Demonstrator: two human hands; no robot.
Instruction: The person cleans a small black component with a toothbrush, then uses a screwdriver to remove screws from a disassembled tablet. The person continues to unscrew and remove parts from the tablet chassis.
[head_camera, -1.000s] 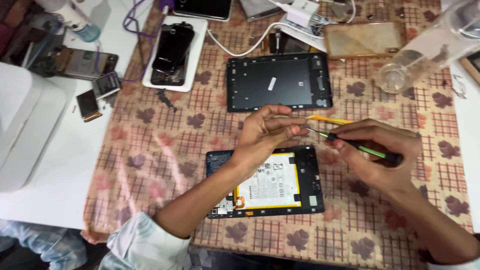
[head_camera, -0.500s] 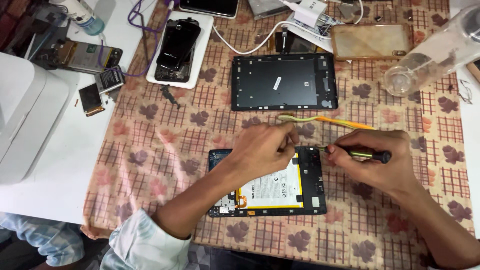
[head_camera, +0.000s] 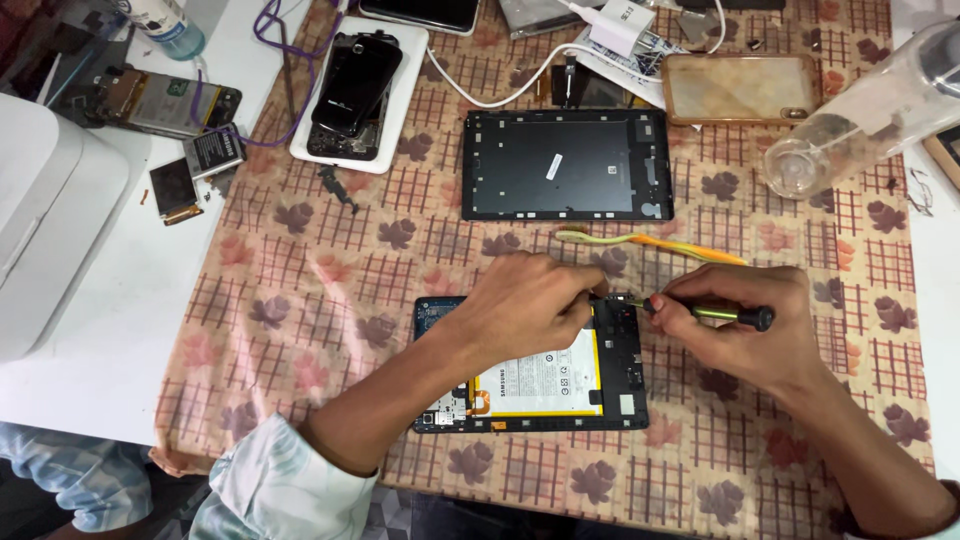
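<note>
Opened tablet (head_camera: 545, 385) lies face down on the patterned cloth (head_camera: 300, 330) near the front edge of the table (head_camera: 120, 330), battery exposed. Left hand (head_camera: 525, 305) rests on its upper edge, fingers curled together at the top right corner; whether they pinch a part there cannot be told. Right hand (head_camera: 735, 325) is closed around a green-handled screwdriver (head_camera: 705, 313), tip at the same corner. Just behind lies a toothbrush (head_camera: 645, 243), then the black back cover (head_camera: 567, 165).
</note>
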